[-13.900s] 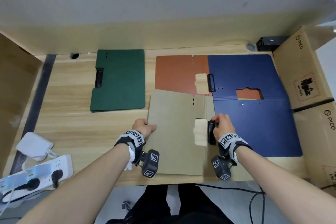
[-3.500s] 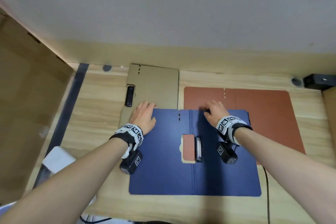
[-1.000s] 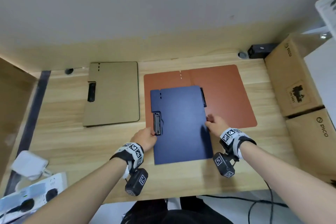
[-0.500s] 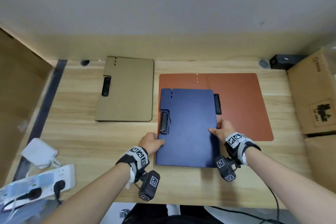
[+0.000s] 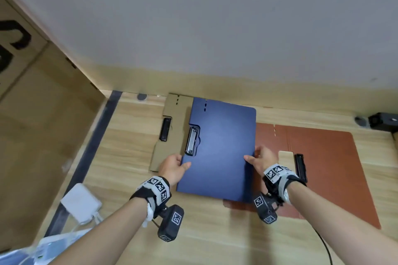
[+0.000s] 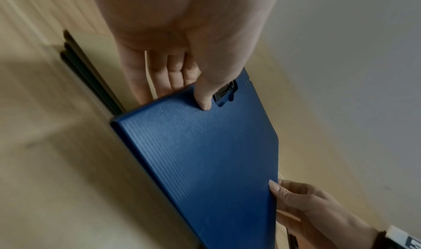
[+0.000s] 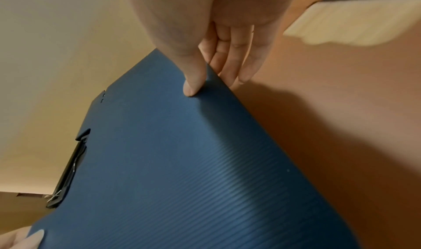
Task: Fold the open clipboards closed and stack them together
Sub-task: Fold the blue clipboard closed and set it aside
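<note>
The closed blue clipboard (image 5: 219, 148) is held off the desk between both hands, partly over the tan clipboard (image 5: 172, 114). My left hand (image 5: 174, 165) pinches its left edge just below the metal clip (image 5: 191, 141), thumb on top (image 6: 203, 98), fingers underneath. My right hand (image 5: 259, 160) pinches the right edge the same way, thumb on the cover (image 7: 193, 83). The tan clipboard lies closed on a dark green one whose edges (image 6: 91, 80) show beneath it. The rust-red clipboard (image 5: 327, 170) lies open flat on the right, with its black clip (image 5: 300, 165).
A cardboard box (image 5: 32, 125) stands at the left of the desk. A white adapter (image 5: 80, 205) and a power strip (image 5: 53, 247) lie at the front left. A small black device (image 5: 382, 121) sits at the back right corner by the wall. A cable (image 5: 323, 243) hangs at the front edge.
Both hands have lifted the closed blue clipboard off the open red one and carried it left, so it now hangs partly over the tan clipboard. The red clipboard's clip is uncovered.
</note>
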A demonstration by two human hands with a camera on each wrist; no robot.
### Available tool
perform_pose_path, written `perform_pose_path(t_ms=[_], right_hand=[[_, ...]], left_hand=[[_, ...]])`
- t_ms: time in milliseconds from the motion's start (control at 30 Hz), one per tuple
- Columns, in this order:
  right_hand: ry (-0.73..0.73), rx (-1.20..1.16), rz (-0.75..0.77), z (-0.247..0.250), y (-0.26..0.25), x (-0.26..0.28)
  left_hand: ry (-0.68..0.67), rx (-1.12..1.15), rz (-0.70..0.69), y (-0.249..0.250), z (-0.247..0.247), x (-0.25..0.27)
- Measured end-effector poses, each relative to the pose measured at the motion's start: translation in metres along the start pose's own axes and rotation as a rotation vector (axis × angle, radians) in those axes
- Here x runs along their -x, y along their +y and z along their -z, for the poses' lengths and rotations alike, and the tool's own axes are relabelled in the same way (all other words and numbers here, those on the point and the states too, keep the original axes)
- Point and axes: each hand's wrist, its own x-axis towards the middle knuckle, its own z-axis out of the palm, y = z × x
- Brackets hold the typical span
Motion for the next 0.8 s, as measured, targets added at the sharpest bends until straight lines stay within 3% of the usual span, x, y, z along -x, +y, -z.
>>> perform_pose_path(t_ms=[333,800], right_hand=[[-0.056,0.119,0.055,-0.064,-0.08,-0.051],[0.049,0.12,0.06,-0.089,-0.09,-0.054]], left_hand=[[0.105,0.114,0.04,-0.039,0.056,-0.064],[0.306,0.012,-0.05,-0.044,0.053,-0.071]])
